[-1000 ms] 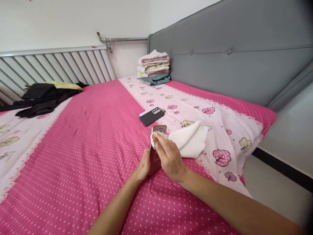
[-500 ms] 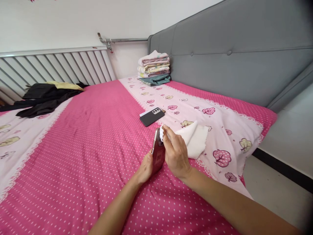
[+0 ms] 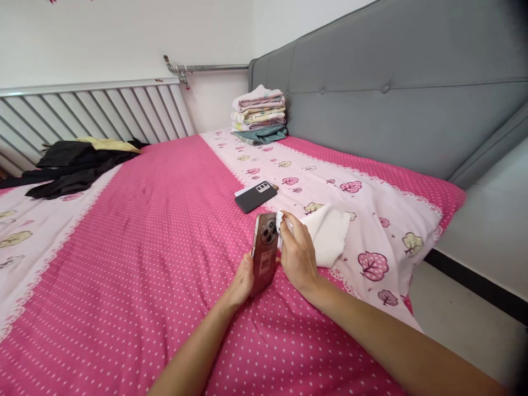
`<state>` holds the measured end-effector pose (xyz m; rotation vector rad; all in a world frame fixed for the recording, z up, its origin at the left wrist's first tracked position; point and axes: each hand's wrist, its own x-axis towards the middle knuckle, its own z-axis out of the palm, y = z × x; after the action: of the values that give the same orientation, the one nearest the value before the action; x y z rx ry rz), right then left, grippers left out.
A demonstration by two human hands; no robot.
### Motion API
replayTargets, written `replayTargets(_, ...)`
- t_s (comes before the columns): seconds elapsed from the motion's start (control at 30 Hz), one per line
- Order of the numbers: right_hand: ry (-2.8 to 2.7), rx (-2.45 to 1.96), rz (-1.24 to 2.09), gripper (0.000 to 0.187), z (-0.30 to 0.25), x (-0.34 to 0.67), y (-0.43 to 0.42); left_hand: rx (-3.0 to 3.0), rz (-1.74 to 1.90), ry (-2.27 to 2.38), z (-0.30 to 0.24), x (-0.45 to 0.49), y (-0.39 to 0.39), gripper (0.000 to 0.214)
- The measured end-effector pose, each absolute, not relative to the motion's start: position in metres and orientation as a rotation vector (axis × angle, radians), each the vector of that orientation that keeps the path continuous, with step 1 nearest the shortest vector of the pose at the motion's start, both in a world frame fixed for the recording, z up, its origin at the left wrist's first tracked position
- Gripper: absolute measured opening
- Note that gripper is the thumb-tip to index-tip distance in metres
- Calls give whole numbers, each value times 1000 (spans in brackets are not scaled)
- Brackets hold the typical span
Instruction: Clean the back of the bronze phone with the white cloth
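Note:
My left hand (image 3: 242, 283) grips the lower end of a brown phone (image 3: 264, 250), held upright over the pink bed with its back and round camera block facing me. My right hand (image 3: 297, 254) is closed on a white cloth (image 3: 328, 234). It presses a bunched corner of the cloth against the phone's upper right edge, beside the camera block. The rest of the cloth trails to the right over the pale tree-print strip of the sheet.
A black phone (image 3: 255, 196) lies on a white one just beyond my hands. A stack of folded cloths (image 3: 259, 114) sits by the grey headboard (image 3: 391, 82). Black clothing (image 3: 70, 165) lies at the far left by a white slatted rail. The bed's edge and floor are at right.
The phone has turned, so its back and camera block now face me. My right hand with the cloth has slid from the phone's top to its right edge.

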<state>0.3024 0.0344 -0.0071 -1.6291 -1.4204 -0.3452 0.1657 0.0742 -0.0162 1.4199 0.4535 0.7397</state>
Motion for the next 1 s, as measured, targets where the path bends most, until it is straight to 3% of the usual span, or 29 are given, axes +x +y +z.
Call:
replayTargets(0.77,-1726,-1765,-473,38,-17,282,28,853,746,689,-16,166,81,74)
replayTargets(1.0,-1864,-1582,-492,37,-10,265,17,776,742,741,-17,165,81,68)
